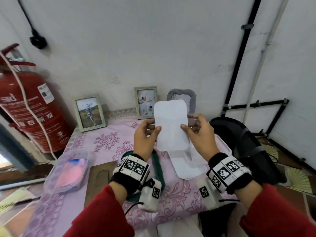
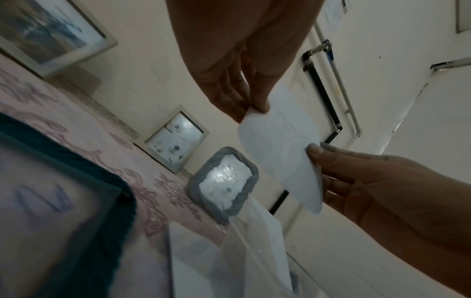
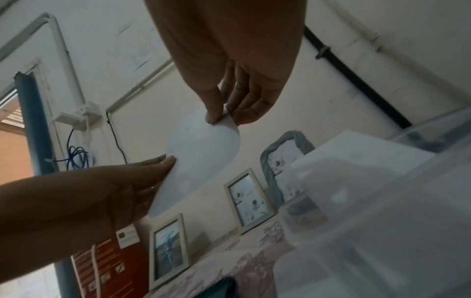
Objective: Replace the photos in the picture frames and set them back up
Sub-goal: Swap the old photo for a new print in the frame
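Head view: photo [image 1: 171, 124] between both grips.

A white plastered wall [image 1: 153, 40], scuffed and faintly stained low down, fills the back of the room. A black pipe [image 1: 242, 53] runs down it on the right beside a thinner white pipe [image 1: 263, 53], and a black horizontal bar [image 1: 256, 104] branches off near the bottom. At upper left a black cable [image 1: 25, 16] drops to a dark fitting [image 1: 38, 41]. A red fire extinguisher [image 1: 29, 106] hangs at the left with a white cord [image 1: 30, 106] draped over it. The desk [image 1: 106, 146] is covered with a pink cloth printed with purple flowers. In the right wrist view a white junction box [image 3: 76, 117] and coiled blue cable [image 3: 76, 157] sit on the wall next to a blue-grey door frame [image 3: 35, 125]. The light is soft and even.
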The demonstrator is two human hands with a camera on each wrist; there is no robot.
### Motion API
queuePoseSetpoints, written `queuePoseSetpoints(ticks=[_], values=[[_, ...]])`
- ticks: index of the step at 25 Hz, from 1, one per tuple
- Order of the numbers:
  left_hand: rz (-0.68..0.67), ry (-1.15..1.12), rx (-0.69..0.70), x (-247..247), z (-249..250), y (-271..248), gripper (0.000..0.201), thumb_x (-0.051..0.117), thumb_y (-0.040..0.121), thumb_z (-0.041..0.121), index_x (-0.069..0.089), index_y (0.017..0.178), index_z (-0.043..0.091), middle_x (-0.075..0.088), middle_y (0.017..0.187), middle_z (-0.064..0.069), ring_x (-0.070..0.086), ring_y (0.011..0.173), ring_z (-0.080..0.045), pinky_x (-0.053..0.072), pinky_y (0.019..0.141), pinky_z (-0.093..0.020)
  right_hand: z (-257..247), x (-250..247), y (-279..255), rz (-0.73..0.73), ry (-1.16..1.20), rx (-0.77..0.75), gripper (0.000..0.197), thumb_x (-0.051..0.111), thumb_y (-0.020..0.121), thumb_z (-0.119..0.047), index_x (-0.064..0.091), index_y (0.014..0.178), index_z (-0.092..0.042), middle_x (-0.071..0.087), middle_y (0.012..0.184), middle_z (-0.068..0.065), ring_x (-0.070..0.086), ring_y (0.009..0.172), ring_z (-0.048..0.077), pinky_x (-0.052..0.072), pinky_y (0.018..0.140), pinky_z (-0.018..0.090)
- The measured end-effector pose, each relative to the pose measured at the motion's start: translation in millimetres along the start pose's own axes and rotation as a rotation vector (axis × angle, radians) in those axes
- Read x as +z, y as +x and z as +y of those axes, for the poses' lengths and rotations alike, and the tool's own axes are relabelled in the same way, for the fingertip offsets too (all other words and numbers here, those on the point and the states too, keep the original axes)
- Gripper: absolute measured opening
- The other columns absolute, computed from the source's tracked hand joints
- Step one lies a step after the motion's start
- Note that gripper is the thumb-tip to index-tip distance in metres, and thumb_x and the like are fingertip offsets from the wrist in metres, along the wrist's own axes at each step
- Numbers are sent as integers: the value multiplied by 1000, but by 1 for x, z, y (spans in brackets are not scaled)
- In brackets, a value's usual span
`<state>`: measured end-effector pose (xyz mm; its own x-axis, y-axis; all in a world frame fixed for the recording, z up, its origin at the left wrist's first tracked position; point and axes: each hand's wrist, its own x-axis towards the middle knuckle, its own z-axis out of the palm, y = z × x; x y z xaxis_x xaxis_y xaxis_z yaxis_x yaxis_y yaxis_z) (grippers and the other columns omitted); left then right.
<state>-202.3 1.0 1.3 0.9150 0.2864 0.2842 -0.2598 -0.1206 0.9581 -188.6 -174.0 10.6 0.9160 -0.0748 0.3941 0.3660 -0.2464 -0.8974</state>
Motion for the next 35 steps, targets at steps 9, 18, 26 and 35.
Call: queuePoseSetpoints(ticks=[9, 18, 26, 35], values=[[-4, 191, -170, -85, -36, -25, 46, 68, 82, 8, 55, 125, 15, 58, 85, -4, 58, 76, -20, 53, 71, -30, 23, 60, -38, -358, -132, 111, 35, 65, 85, -9, 60, 119, -8, 58, 78, 2, 50, 63, 7, 49, 70, 24], [-35, 384, -283, -123, -73, -55, 47, 73, 79, 13, 59, 123, 9, 59, 112, -15, 56, 101, -24, 47, 93, -30, 43, 83, -61, -567, -268, 102, 37, 69, 81, -13, 63, 118, -15, 53, 70, -8, 48, 64, 1, 40, 59, 5], [-83, 467, -325, -122, -77, -66, 54, 73, 79, 18, 54, 130, 17, 39, 118, -8, 52, 106, -21, 41, 101, -26, 43, 85, -62, -623, -371, 68, 39, 70, 78, -12, 64, 117, -15, 55, 76, -5, 45, 62, -1, 37, 59, 5], [-127, 513, -371, -125, -82, -67, 55, 72, 81, 19, 52, 131, 8, 39, 119, -12, 50, 110, -21, 38, 105, -26, 45, 81, -62, -630, -434, 145, 48, 70, 81, -19, 56, 125, -4, 43, 105, 6, 49, 89, 13, 35, 77, 12]])
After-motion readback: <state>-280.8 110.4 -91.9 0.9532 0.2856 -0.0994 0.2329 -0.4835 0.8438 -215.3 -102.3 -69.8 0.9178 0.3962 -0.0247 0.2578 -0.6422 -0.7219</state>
